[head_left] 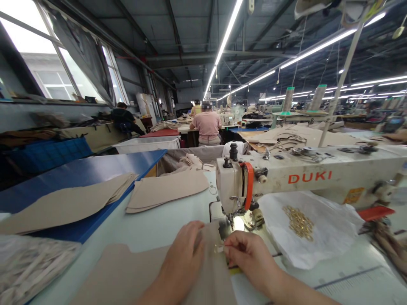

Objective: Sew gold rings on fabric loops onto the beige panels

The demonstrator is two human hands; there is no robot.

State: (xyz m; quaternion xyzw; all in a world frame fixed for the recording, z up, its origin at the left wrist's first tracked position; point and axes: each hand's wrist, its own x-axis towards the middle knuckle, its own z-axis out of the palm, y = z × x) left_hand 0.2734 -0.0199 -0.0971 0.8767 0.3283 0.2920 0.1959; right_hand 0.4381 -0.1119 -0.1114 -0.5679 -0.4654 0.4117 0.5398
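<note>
A beige fabric panel (136, 271) lies on the machine table, its right edge close to the sewing machine's needle area. My left hand (182, 258) is on this panel, fingers curled and closed on the material near that edge. Beside it, my right hand (251, 256) pinches a small pale tab (219, 248) between thumb and fingertips, right at the panel's edge. The white sewing machine (233, 186) stands just beyond both hands, and its lamp lights the spot under the needle. What exactly the tab is made of is too small to tell.
Gold metal rings (299, 222) lie on a white plastic bag (270, 216) at the right. Stacked beige panels (168, 186) sit behind my left hand, more panels (73, 203) on a blue surface (146, 159). A clear bag of pale strips (34, 267) is near left. Another person (207, 125) sits ahead.
</note>
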